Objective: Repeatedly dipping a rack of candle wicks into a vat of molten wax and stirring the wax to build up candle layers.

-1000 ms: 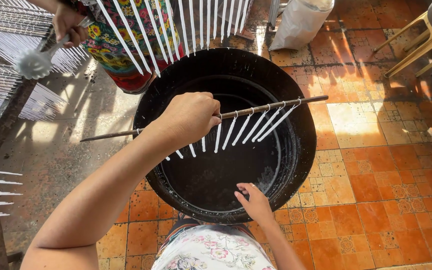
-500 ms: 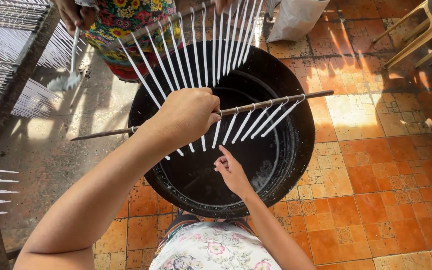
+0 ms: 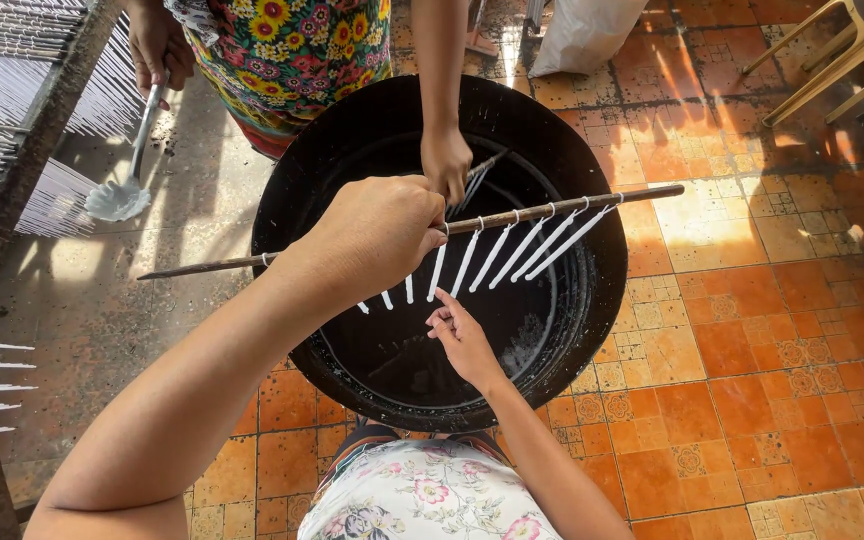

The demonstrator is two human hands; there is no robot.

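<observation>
- The left hand [image 3: 377, 240] is clenched around a long, thin brown wooden rod [image 3: 552, 208], held roughly level over a large round black metal vat [image 3: 607, 260] standing on the orange tiled floor [image 3: 752, 350].
- A row of slim white candles [image 3: 512, 250] hangs from the rod by short wicks, slanting rather than plumb; a tilt of the rod could slide them together so that they stick.
- The right hand [image 3: 462, 340] is released, fingers loosely spread, just below the shortest candles and over the dark interior of the vat; a careless reach could knock soft wax or touch the vat's contents, which may be hot.
- A co-worker's hand [image 3: 447, 165] grips a second thin stick at the far rim, very near the rod; the two could collide.
- Another hand of the co-worker [image 3: 157, 45] holds a metal ladle [image 3: 120, 198] beside a dark frame [image 3: 27, 160] of hanging white candles, well clear.
</observation>
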